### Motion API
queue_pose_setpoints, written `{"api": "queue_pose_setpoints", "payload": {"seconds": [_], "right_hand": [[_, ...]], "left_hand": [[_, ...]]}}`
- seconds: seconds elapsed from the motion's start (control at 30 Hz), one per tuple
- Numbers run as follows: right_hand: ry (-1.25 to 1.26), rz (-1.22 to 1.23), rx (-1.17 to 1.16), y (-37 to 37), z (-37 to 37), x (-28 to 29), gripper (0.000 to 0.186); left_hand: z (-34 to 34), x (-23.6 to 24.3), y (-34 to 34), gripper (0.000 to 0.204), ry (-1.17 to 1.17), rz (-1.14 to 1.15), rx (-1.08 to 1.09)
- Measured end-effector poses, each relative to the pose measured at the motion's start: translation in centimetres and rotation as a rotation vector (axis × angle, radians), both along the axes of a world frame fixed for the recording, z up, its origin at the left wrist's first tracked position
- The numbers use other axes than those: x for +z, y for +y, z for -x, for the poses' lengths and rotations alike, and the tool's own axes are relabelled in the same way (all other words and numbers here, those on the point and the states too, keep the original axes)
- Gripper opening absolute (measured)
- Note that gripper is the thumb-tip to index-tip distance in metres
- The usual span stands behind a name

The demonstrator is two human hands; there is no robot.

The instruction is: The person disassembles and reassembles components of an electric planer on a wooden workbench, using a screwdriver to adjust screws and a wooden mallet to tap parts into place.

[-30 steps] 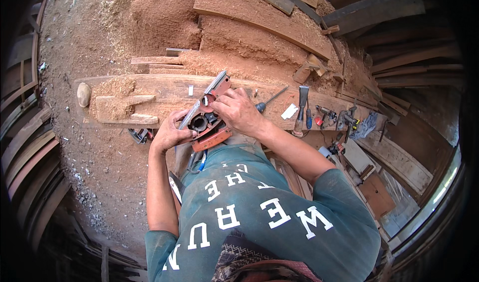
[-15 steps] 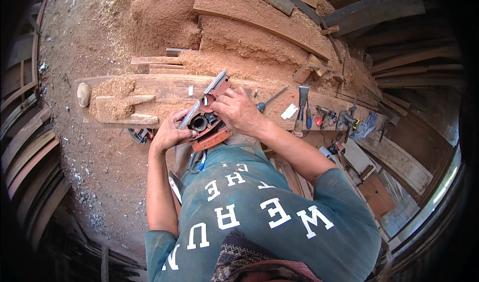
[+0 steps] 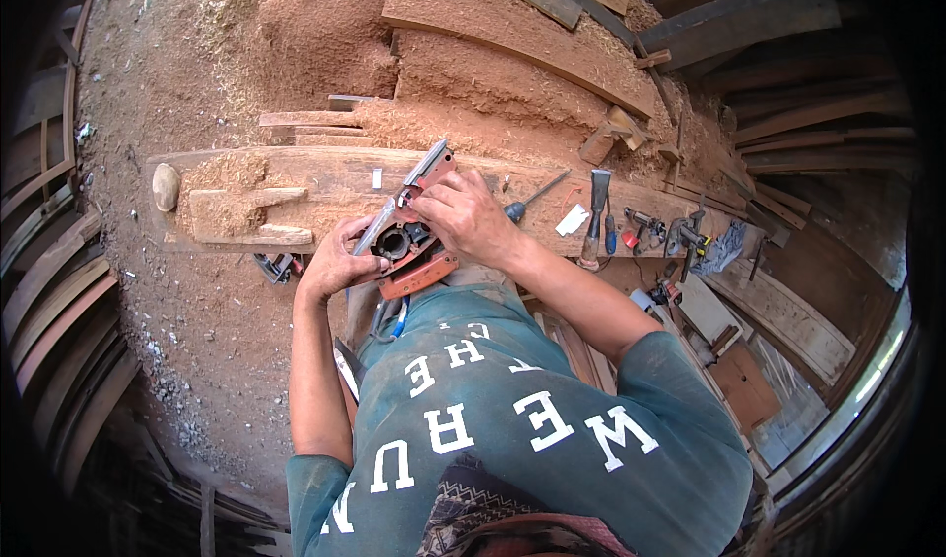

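Note:
An electric planer (image 3: pixel 419 277) with an orange body and a long metal sole is held tilted in front of my waist, at the near edge of the wooden bench (image 3: pixel 340 177). My left hand (image 3: pixel 338 261) grips its left side, thumb lying by the round dark opening. My right hand (image 3: pixel 463 212) is closed at the planer's middle, fingertips pinched by the metal sole; whether a small part is between them is hidden. Just right of that hand lies a screwdriver (image 3: pixel 515 210) with a dark blue handle.
Farther right on the bench are a white card (image 3: pixel 572 221), a wide chisel (image 3: pixel 596 212), a blue-handled tool (image 3: pixel 610 237) and a grey rag (image 3: pixel 726 245). A rounded stone (image 3: pixel 166 187) sits at the left end. Sawdust (image 3: pixel 325 44) and planks (image 3: pixel 512 44) lie beyond.
My right fingertips have shifted slightly left along the planer's middle. The planer and my left hand stay nearly where they were.

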State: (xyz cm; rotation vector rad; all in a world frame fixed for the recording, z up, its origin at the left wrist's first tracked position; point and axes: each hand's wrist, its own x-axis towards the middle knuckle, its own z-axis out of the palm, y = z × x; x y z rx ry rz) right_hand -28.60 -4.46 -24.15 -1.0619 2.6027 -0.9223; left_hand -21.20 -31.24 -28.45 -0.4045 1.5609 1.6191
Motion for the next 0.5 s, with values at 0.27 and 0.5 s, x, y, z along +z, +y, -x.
{"api": "queue_pose_setpoints", "payload": {"seconds": [0.27,0.5], "right_hand": [[-0.012,-0.019,0.014,0.27,-0.19,-0.39,0.014],[-0.005,-0.012,0.029,0.32,-0.3,-1.05,0.015]], "left_hand": [[0.01,-0.09,-0.13,0.084,-0.002,-0.002,-0.032],[-0.14,-0.02,0.0,0.084,-0.002,0.024,0.006]]}}
